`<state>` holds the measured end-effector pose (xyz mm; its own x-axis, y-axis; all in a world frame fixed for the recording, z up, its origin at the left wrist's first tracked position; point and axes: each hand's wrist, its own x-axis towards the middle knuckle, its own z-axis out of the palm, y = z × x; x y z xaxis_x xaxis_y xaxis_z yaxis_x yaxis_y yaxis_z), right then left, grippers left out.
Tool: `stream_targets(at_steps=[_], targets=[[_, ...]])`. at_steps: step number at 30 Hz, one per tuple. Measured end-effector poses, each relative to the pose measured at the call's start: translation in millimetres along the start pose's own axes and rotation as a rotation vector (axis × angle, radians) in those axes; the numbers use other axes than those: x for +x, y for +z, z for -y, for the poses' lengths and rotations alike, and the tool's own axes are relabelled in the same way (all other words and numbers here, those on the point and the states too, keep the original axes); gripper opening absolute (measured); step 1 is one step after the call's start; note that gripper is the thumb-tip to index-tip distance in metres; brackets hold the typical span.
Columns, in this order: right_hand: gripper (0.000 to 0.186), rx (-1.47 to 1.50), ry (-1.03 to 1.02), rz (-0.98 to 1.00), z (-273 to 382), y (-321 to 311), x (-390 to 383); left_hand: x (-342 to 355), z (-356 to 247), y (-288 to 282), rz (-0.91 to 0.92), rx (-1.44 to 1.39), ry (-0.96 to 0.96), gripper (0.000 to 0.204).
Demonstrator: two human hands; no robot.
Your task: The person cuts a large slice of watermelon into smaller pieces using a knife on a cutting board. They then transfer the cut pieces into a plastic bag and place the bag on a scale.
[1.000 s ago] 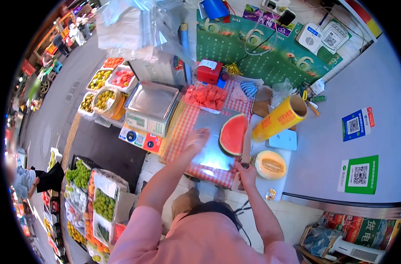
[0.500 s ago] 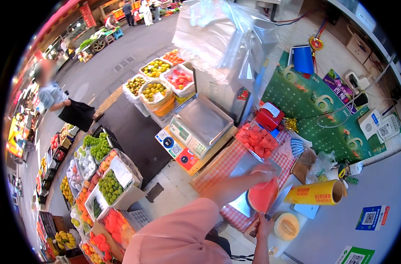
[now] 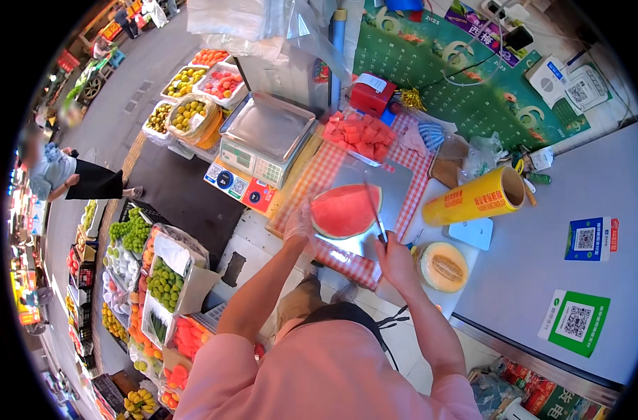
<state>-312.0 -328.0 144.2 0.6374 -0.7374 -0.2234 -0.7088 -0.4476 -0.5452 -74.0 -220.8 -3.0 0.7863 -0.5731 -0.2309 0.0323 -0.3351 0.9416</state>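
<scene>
Cut watermelon (image 3: 343, 212) rests on a board (image 3: 399, 187), the left hand (image 3: 300, 222) open against its left side, the right hand (image 3: 396, 259) gripping a knife (image 3: 379, 222) at its right; diced fruit (image 3: 359, 135) sits beyond it.

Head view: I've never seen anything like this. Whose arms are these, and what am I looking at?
No robot here: these forearms belong to a person wearing a camera on their head, looking down. Its wide fisheye lens bends straight edges. The right hand grips a knife, its blurred blade over the right side of a cut watermelon. The left hand is at the fruit's left edge. Underneath are a shiny board and a red checked cloth. Beyond are red fruit chunks; to the right, a cut melon and a yellow roll.
</scene>
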Motion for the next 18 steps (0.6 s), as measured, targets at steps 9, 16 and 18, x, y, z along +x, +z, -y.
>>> stream_targets(at_steps=[9,16,18], targets=[[0.04,-0.243,-0.124,0.067,15,11,-9,-23,16,13,-0.022,0.013,-0.04,0.047],[0.038,-0.294,-0.1,0.12,16,10,7,-25,-1,9,0.001,-0.048,0.021,0.044],[0.04,-0.272,-0.072,0.118,3,18,10,-46,-43,8,0.014,-0.11,0.012,0.048]])
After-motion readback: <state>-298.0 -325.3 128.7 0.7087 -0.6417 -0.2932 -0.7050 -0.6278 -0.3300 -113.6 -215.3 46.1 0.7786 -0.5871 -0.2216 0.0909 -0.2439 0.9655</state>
